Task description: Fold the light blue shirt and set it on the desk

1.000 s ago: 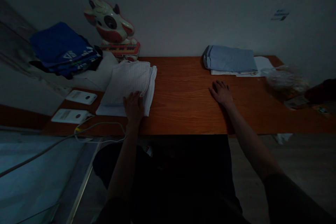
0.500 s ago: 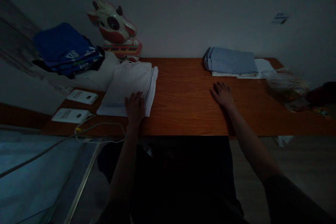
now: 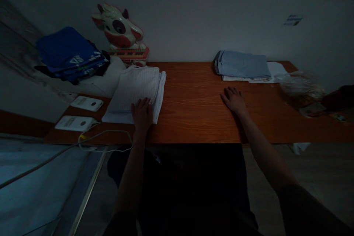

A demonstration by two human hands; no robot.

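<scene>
Left hand (image 3: 142, 113), right hand (image 3: 233, 99): flat, palms down, arms extended.

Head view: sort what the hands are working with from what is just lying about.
In hand: left hand flat on the folded white garment; right hand flat on the bare table.

Lying about: folded light-blue garment, blue clothes pile, cow figure, two white devices, plastic bag.

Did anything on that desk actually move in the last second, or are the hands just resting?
Nothing visibly changed. The left hand lies flat on the folded white cloth, and the right hand lies flat on the bare wooden table, as before. Only the camera shifted slightly.
</scene>
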